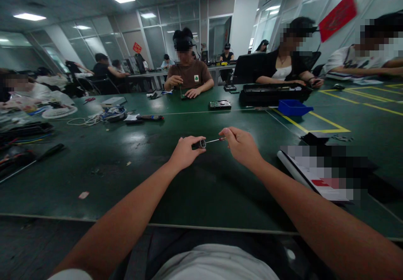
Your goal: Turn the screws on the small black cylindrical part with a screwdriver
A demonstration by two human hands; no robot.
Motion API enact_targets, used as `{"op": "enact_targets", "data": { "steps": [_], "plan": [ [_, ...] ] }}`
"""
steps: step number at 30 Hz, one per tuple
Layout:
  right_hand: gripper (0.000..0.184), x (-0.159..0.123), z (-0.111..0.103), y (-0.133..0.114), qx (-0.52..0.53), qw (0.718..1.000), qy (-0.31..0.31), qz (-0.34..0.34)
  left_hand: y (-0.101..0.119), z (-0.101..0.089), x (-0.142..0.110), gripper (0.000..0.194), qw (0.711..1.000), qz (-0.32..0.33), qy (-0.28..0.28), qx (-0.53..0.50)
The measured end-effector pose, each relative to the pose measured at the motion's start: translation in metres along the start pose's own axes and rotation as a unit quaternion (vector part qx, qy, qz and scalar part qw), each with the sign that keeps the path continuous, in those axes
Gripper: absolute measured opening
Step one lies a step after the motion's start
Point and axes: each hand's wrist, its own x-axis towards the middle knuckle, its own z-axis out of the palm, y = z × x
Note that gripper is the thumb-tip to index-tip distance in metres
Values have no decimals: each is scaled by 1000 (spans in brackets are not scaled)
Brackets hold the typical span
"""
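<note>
My left hand is closed on a short dark cylinder with a silvery ring at its end, pinched between thumb and fingers. What kind of part it is cannot be made out. Between the fingers of my right hand is a small screwdriver, its thin metal shaft pointing left at the cylinder's ringed end. A bit of red shows where its handle meets my fingers; the rest is hidden. Whether the tip touches the cylinder is too small to tell. Both hands are above the green table.
On the right lie papers and a blue tray, behind them a long black case. A hard drive lies ahead, near a co-worker across the table. Cables and a long screwdriver are left.
</note>
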Motion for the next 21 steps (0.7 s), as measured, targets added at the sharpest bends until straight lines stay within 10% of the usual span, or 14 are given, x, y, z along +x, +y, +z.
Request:
{"op": "enact_targets", "data": {
  "steps": [15,21],
  "plan": [
    [12,-1,7,1,154,986,28,62,2,0,0,40,1000,3,-8,3],
    [23,10,11,17,378,901,5,214,6,-2,0,41,1000,21,9,-17]
  ]
}}
